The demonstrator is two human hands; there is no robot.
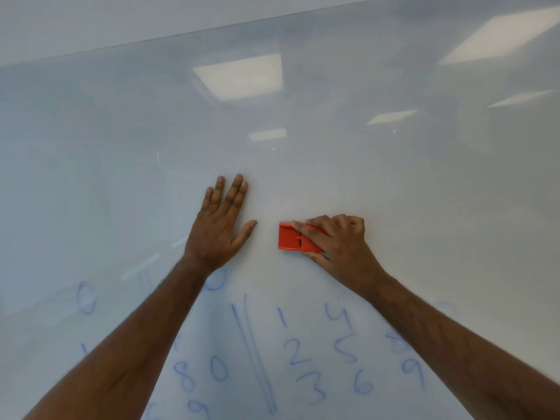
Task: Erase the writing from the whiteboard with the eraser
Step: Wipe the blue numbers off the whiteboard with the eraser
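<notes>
- Left hand lies spread flat on the whiteboard, likely as a brace.
- Right hand grips the red eraser, pressing it against the board beside the left thumb.
- Blue writing sits below both hands, unerased.

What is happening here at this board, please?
A person is cleaning a whiteboard. The right hand grips a red eraser and holds it against the board, while the left hand rests flat on the board with straight fingers. The area around the hands looks clean. Blue writing, mostly digits and two long slanted lines, remains lower on the board, so the job is not finished.
</notes>
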